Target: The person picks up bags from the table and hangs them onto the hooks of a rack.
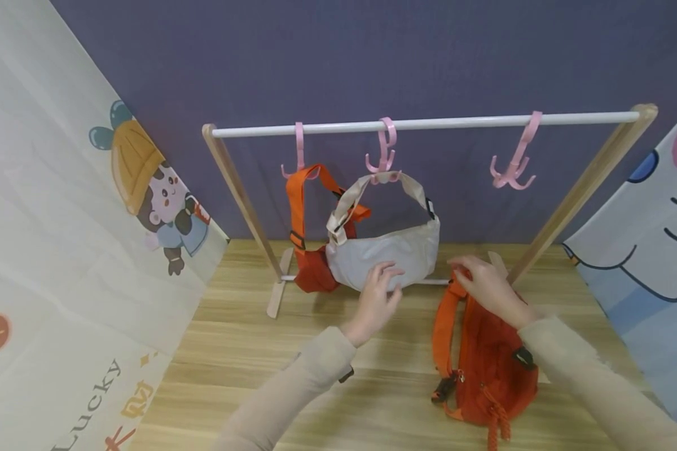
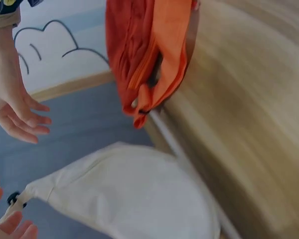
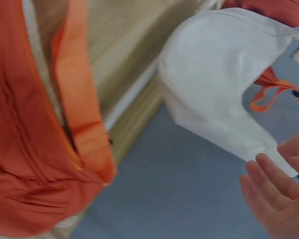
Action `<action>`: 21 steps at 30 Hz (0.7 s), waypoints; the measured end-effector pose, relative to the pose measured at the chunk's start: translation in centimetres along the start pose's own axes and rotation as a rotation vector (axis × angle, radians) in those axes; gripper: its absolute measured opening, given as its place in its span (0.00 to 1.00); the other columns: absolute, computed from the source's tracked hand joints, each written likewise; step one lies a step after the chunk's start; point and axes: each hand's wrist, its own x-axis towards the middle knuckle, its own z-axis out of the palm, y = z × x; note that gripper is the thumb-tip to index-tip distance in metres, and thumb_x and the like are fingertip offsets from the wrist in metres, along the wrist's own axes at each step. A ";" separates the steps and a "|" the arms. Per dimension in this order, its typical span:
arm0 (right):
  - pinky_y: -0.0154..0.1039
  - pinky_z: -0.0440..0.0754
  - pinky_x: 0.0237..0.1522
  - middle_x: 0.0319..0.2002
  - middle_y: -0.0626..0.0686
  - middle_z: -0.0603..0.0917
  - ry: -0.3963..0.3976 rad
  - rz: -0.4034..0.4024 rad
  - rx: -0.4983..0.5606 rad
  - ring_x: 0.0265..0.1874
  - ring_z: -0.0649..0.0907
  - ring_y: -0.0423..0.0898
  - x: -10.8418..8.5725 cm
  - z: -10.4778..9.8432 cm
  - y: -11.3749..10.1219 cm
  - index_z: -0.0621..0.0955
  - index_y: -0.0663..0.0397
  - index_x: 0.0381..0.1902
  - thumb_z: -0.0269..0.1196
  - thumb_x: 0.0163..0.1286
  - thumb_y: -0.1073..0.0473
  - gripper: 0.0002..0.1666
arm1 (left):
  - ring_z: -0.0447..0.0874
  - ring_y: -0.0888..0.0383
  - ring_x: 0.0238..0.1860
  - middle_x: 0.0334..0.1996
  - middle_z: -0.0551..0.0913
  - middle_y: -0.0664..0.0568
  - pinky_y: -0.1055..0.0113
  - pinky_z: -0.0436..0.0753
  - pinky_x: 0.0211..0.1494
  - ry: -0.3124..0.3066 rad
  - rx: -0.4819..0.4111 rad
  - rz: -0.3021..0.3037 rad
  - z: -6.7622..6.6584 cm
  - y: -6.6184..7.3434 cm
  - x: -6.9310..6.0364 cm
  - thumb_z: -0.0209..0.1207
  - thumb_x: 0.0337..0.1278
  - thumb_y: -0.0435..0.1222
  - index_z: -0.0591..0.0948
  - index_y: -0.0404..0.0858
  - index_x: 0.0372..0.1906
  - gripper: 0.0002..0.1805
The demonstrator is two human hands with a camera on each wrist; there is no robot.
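Observation:
A white sling bag hangs by its strap from the middle pink hook. My left hand is in front of it with fingers spread and loosely bent, holding nothing. On the right, a red-orange bag lies on the wood-patterned surface, its orange strap along the left side. Over that bag's upper end is my right hand. In the left wrist view the right hand appears apart from the bag, fingers relaxed. Another red-orange bag hangs from the left hook, partly hidden behind the white one.
A rack with a white rail and wooden side posts spans the back. Its right pink hook holds no bag. A lower white bar runs near the surface. Printed cloths stand at both sides, a blue-grey panel behind.

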 end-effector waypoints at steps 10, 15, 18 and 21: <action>0.35 0.68 0.20 0.35 0.61 0.80 -0.210 0.110 0.021 0.17 0.70 0.41 -2.1 2.3 2.2 0.77 0.67 0.41 0.56 0.59 0.69 0.12 | 0.67 0.53 0.52 0.49 0.69 0.44 0.67 0.67 0.56 -0.238 -0.050 -0.084 3.1 0.9 -2.4 0.54 0.49 0.27 0.73 0.34 0.45 0.15; 0.42 0.75 0.30 0.34 0.61 0.80 -0.232 0.097 0.021 0.27 0.78 0.47 -2.7 3.4 3.1 0.78 0.68 0.39 0.58 0.57 0.70 0.10 | 0.71 0.55 0.48 0.45 0.71 0.46 0.70 0.70 0.52 -0.275 -0.071 -0.138 4.8 0.5 -3.6 0.54 0.48 0.27 0.73 0.35 0.45 0.15; 0.46 0.76 0.33 0.34 0.61 0.80 -0.263 0.100 0.007 0.31 0.79 0.52 -2.9 3.8 3.4 0.78 0.70 0.39 0.59 0.55 0.71 0.11 | 0.72 0.55 0.47 0.44 0.73 0.45 0.69 0.70 0.52 -0.299 -0.078 -0.181 5.8 0.3 -4.3 0.55 0.49 0.27 0.73 0.35 0.46 0.15; 0.48 0.76 0.36 0.36 0.63 0.80 -0.304 0.104 -0.011 0.35 0.79 0.56 -3.0 4.1 3.7 0.77 0.71 0.40 0.60 0.54 0.72 0.13 | 0.72 0.54 0.48 0.45 0.73 0.44 0.68 0.70 0.52 -0.309 -0.075 -0.208 6.6 0.1 -4.7 0.55 0.49 0.28 0.74 0.34 0.45 0.15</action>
